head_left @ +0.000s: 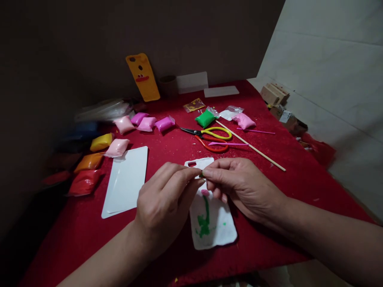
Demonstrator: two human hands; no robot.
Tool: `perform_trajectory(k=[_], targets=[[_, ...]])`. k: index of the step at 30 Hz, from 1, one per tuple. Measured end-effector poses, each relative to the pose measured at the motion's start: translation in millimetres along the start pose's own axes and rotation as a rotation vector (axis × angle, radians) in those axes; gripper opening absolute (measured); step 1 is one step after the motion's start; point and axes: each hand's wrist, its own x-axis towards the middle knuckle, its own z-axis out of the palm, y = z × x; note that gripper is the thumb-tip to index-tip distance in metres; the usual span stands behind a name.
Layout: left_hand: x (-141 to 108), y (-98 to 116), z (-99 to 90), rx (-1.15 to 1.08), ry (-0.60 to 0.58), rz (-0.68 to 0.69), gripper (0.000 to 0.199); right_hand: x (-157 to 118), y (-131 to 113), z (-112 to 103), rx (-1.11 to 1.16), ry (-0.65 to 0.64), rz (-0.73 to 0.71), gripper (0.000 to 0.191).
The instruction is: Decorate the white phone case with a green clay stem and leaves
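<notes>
Above a white phone case (217,227), my left hand (167,199) and my right hand (245,183) meet at the fingertips. Both are closed in a pinch on a small piece of green clay (202,175), mostly hidden by the fingers. The case lies flat with its camera cutout at the far end. On its white coating are a green stem-like streak (207,209), a smeared green patch (204,227) and a small pink blob (205,192). My hands cover part of the case's upper half.
Scissors (206,135), a wooden stick (251,145) and a pink tool (229,144) lie beyond my hands. A green clay packet (205,118) is behind them. White sheets (127,179) and several coloured packets are at left. A yellow phone case (143,77) leans at the back.
</notes>
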Motion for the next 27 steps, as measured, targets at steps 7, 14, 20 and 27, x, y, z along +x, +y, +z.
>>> perform_trajectory(k=[7, 14, 20, 27], targets=[[1.0, 0.0, 0.5, -0.043, -0.041, -0.086, 0.006, -0.9, -2.1, -2.0, -0.045, -0.015, -0.026, 0.028], [0.7, -3.6, 0.0, -0.066, -0.034, -0.089, 0.004, -1.2, -3.3, -2.6, -0.012, -0.013, -0.032, 0.025], [3.1, -15.8, 0.3, -0.031, -0.036, -0.167, 0.007, 1.0, -12.0, -7.1, -0.023, 0.048, -0.106, 0.025], [7.0, -27.5, -6.6, -0.010, -0.119, -0.246, 0.010, -12.4, -14.2, -29.6, -0.321, 0.092, -0.038, 0.024]])
